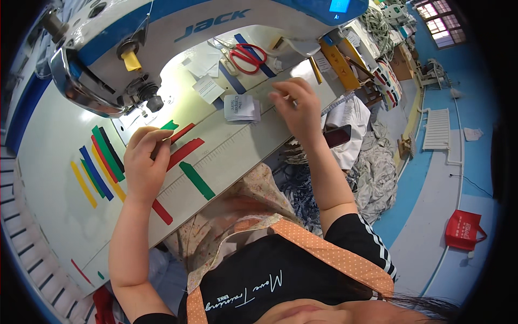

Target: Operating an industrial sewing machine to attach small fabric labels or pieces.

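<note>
Seen at far right: a red bag point(465, 230), with contents hidden. Pictured at a sewing machine point(216, 27), with both forearms stretched forward over a white table point(48, 162). With the left hand point(145, 156) turned back-up, fingers curled narrowly beside a short red strip point(182, 133); impossible to tell whether gripping it. With the right hand point(298, 105) raised just beside a label stack point(241, 109), fingers bent and loosely parted, clear of the labels. Laid side by side at left: coloured strips point(96, 173).

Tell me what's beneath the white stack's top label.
More white labels show as edges below the top label; their faces, and whatever lies under the stack, are covered.
</note>
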`<state>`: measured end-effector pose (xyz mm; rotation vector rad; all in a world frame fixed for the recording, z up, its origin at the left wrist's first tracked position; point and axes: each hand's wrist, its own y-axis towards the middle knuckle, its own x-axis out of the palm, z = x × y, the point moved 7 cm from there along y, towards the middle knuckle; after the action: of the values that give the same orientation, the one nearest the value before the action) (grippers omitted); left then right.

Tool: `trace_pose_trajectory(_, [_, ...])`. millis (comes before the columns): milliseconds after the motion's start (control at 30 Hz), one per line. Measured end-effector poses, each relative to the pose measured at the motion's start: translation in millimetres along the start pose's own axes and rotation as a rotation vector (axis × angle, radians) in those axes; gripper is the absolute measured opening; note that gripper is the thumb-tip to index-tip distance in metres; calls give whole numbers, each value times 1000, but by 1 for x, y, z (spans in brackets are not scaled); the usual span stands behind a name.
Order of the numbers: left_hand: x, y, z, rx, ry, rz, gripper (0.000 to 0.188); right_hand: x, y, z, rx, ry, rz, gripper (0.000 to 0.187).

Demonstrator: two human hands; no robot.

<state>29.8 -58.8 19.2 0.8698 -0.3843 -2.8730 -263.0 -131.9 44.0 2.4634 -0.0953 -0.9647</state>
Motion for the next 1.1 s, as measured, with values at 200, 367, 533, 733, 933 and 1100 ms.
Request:
trace_pose_trajectory(200, [4,-4,11,30,63,-18,12,33,-10,-33,-267,-54,-191,30])
trace_pose_trajectory(367, [16,2,34,343,230,6,19,37,-9,-37,-327,-3,-202,30])
trace_pose_trajectory(533, [42,25,47,393,242,-1,28,22,-10,-24,-191,106,-101,25])
trace_pose_trajectory(733, [67,57,54,378,362,-15,32,-20,-7,9,-166,28,133,16])
trace_pose_trajectory(933, [73,59,45,313,313,-52,31,-94,29,96,13,-348,337,15])
trace_pose_trajectory(1100, [73,60,41,292,329,-40,28,-82,58,122,165,-628,109,26])
